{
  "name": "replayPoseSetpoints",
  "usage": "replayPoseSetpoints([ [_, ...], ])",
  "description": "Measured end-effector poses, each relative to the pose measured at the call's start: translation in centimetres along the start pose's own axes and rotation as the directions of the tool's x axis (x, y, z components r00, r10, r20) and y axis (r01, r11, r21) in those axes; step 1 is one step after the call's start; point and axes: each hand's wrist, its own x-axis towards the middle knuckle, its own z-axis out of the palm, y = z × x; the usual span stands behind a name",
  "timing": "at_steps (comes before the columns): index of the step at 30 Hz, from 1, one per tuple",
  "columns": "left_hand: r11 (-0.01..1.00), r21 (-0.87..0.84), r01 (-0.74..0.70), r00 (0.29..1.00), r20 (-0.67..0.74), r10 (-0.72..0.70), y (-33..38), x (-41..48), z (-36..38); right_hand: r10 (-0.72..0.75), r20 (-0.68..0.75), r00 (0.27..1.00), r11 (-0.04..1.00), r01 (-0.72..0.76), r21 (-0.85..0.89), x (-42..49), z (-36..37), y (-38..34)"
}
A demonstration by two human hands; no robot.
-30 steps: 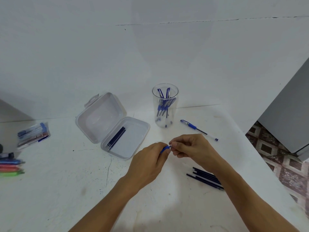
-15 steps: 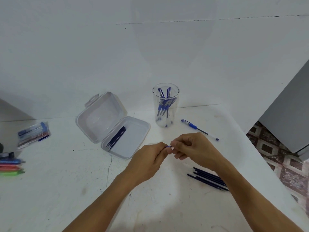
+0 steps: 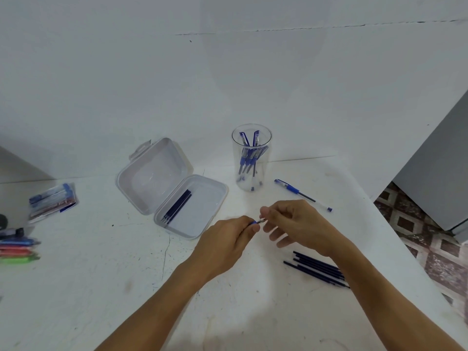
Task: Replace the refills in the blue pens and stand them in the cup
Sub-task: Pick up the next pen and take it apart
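Observation:
My left hand (image 3: pixel 226 239) grips a blue pen (image 3: pixel 255 222), most of it hidden in the fist. My right hand (image 3: pixel 295 225) pinches the pen's tip end (image 3: pixel 262 220) with thumb and forefinger, its other fingers spread loosely. Behind the hands stands a clear cup (image 3: pixel 251 158) with several blue pens inside. Another blue pen (image 3: pixel 302 195) lies on the table right of the cup. An open clear plastic box (image 3: pixel 174 188) holds several dark refills (image 3: pixel 177 206). More dark refills (image 3: pixel 317 269) lie in a loose pile under my right forearm.
The white table (image 3: pixel 88 287) meets a white wall behind. At the left edge lie coloured pens (image 3: pixel 17 250) and a plastic packet of pens (image 3: pixel 52 200). The table's right edge drops to a tiled floor (image 3: pixel 430 249) beside a grey cabinet (image 3: pixel 438 173).
My right hand's lower fingers have uncurled and spread, and the hands have drawn slightly apart, showing the pen's tip piece between them.

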Motion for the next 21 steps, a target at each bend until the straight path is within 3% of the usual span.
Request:
replayPoseSetpoints([
  [5,1.000,-0.009,-0.006,1.000,-0.006,0.006,0.1,0.0,-0.1,-0.025,0.056,0.998,0.997,0.021,0.069,-0.2,-0.2,0.1],
  [8,1.000,-0.007,-0.016,1.000,-0.011,0.016,0.0,-0.1,-0.2,0.023,0.018,1.000,1.000,-0.023,-0.009,-0.2,0.1,-0.2],
  [12,1.000,0.009,-0.022,1.000,-0.007,0.023,0.0,-0.3,0.0,-0.021,0.014,1.000,0.999,0.022,-0.029,-0.1,0.2,0.1],
  [18,1.000,0.016,-0.006,0.999,-0.046,0.007,-0.7,-0.8,-0.3,-0.034,-0.092,0.995,0.999,0.037,0.037,0.0,-1.0,0.3],
  [21,1.000,0.018,0.026,0.997,-0.077,-0.024,-0.9,-1.0,-0.5,-0.060,-0.176,0.983,0.994,0.043,-0.097,0.2,-1.0,0.8],
])
